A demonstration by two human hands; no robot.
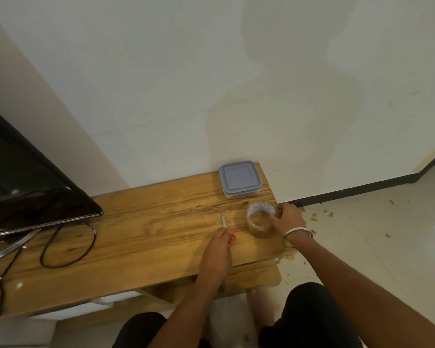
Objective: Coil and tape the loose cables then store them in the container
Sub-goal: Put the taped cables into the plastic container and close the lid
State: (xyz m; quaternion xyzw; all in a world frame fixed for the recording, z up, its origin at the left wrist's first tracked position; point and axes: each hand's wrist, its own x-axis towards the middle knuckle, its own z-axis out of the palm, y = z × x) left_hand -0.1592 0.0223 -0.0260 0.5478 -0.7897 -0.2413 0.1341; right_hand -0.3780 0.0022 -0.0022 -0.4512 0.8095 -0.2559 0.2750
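Evidently gathering tools: the right hand [286, 217] grips the clear tape roll [260, 218], the left hand [219, 249] holds the orange-handled scissors [228, 228]; next, coiling the loose black cable [68, 244] near the table's [148, 222] left end.

Dim, warm indoor light, source not visible. Large soft shadow patches on wall [274, 101]. Glare on floor [412, 237] at right. Faint sheen on screen [23, 177]. Wide-angle bending at edges. Overall soft, slightly blurry; fine detail on table [148, 234] smeared.
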